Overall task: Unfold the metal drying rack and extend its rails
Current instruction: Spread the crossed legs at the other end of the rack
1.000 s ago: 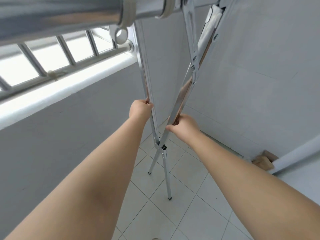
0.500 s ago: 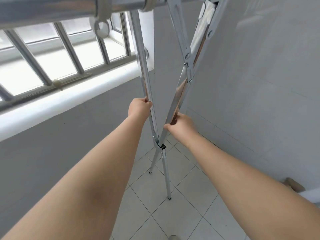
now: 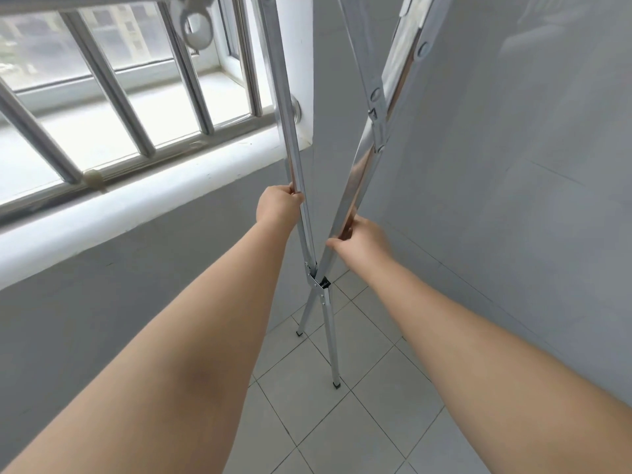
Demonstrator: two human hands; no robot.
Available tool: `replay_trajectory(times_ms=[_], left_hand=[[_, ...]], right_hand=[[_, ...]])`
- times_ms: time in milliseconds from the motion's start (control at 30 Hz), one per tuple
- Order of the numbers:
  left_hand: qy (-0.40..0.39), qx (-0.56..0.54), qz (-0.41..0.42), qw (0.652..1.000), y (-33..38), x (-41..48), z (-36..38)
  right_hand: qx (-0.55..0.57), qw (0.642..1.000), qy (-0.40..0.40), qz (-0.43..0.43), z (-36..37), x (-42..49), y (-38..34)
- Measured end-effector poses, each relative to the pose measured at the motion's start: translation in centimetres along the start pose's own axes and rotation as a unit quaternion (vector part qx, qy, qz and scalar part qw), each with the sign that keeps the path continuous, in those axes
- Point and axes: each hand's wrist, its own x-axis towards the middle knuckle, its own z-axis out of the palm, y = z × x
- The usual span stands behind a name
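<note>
Both bare forearms reach forward and slightly down from the lower corners of the view, converging on the crossed legs of the metal drying rack [image 3: 359, 186], which stands on the tiled floor [image 3: 359, 422] in the corner between the grey wall under the barred window [image 3: 113, 87] and the grey wall on the right. The left hand [image 3: 278, 206] is curled in a closed fist around the left bar [image 3: 294, 148], knuckles toward the camera, thumb and fingertips pressed against the bar's near face. The right hand [image 3: 359, 239] is turned palm inward with its fingers wrapped tight around the right bar [image 3: 355, 196], lower than the left hand and nearer the joint. The two bars slope toward each other and cross at a small riveted hinge [image 3: 319, 282] just below both hands; beneath it the two legs splay apart to black-capped feet [image 3: 336, 384] resting on the tiles. A shorter linked strut [image 3: 374, 107] is riveted to the upper part of the right bar. The rack's top is cut off by the upper edge of the view, where only a blurred tube and a ring fitting [image 3: 197, 25] show, so its rails cannot be made out. The inner sides of both palms are hidden behind the bars.
</note>
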Motion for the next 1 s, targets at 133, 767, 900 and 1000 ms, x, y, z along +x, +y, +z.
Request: replay_trajectory(times_ms=[133,767,900,1000], left_hand=[[0.017,-0.043,0.007,0.999,0.9,1.4,0.4],[-0.058,0.096,0.009,0.994,3.2,-2.9,-0.8],[-0.063,0.143,0.015,0.988,3.1,-5.0,-1.8],[-0.07,0.156,0.029,0.985,2.9,-7.1,-2.8]], right_hand=[[-0.003,1.0,-0.001,-0.002,-0.1,1.8,-0.1],[0.028,0.996,-0.043,0.074,-0.6,0.9,-1.1],[0.019,0.995,-0.038,0.086,-1.5,-0.7,-2.3],[-0.003,0.996,-0.017,0.086,-2.2,-2.7,-3.2]])
